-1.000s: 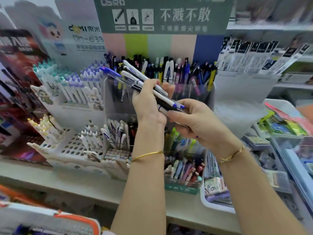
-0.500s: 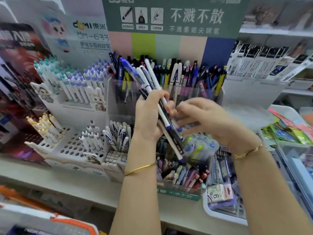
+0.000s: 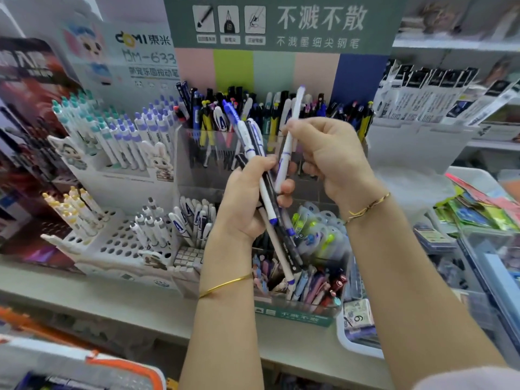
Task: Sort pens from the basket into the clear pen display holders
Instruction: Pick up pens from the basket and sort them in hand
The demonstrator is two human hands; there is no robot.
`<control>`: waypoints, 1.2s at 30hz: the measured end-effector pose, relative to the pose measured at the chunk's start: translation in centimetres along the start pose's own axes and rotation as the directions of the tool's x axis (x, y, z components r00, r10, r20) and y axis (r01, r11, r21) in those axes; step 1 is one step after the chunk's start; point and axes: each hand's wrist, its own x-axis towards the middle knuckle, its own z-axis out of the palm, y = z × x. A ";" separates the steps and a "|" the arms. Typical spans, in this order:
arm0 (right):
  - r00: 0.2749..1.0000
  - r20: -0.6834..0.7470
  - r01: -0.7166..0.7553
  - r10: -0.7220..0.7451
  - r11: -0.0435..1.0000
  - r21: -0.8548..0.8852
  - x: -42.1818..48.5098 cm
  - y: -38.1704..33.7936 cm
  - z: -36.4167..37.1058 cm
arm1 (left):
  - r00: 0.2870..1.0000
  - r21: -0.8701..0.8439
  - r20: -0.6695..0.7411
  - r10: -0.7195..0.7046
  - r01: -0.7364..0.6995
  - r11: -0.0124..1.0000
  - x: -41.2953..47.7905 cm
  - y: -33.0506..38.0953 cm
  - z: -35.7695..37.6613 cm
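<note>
You are pinching a single white pen between the thumb and curled fingers of your right hand. The pen is standing almost upright, its top rising above your knuckles and its lower end finishing just beside the fingertips of your left hand; whether it is touching them cannot be told. Your left hand is gripping a bundle of pens, fingers curled round the barrels. The bundle is slanting, one end sticking out above and to the left of the fist and the other running down to the right, past the palm.

Just behind both hands the clear display holder is standing in tiers. Its upper tier, beyond your knuckles, is carrying a crowd of upright black, blue and yellow pens. Its lower tier, under the bundle's lower ends, is holding leaning pastel and dark red pens behind a green label.

Left of your left hand a white perforated rack is holding a few white pens. Under your right forearm a white tray is sitting on the shelf.
</note>
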 end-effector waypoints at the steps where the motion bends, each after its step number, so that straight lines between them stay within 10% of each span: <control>1: 1.000 -0.026 -0.001 0.003 0.996 0.093 -0.1 -0.2 -0.3 | 0.999 0.004 -0.033 0.004 -0.004 1.000 0.0 -0.1 -0.1; 9: 0.984 0.170 -0.122 0.054 0.901 0.416 -1.7 -1.4 -3.0 | 0.990 -0.039 -0.141 -0.009 0.003 0.999 0.4 -0.6 0.0; 22: 0.958 0.277 -0.057 0.075 0.996 -0.075 -2.6 0.5 -2.8 | 0.998 -0.091 -0.013 -0.060 0.058 0.994 0.4 -0.8 0.1; 31: 0.998 0.024 -0.049 0.053 0.988 -0.148 -1.4 0.8 -0.7 | 0.997 0.092 0.066 -0.047 0.041 0.995 0.0 -0.6 -0.1; 36: 0.967 0.158 -0.193 0.200 0.979 -0.061 -1.5 0.4 -0.1 | 0.997 0.207 0.080 -0.019 0.002 0.978 -0.1 -0.5 -0.1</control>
